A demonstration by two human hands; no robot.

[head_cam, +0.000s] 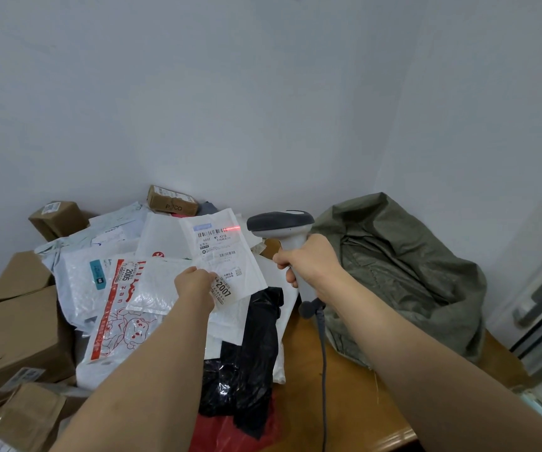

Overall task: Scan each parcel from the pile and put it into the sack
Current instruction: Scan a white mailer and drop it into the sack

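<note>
Wooden surface (354,399) carries everything. Parcel pile (106,288) takes the left side – brown boxes, white and black poly bags heaped vs the wall corner. Olive sack (403,272) slumps at the right, mouth open toward the person, near enough for a short drop after each scan. White mailer (178,243) is lifted off the pile, label side up and tilted toward the scanner so the barcode faces the beam. Scanner (279,223) sits w/ head aimed left; red line lands at the barcode's right end. Right hand (308,259) – fingers clamped round the scanner handle, cable hanging below. Left hand (197,285) – fingers pinching the mailer's lower edge, keeping clear of the label.
</note>
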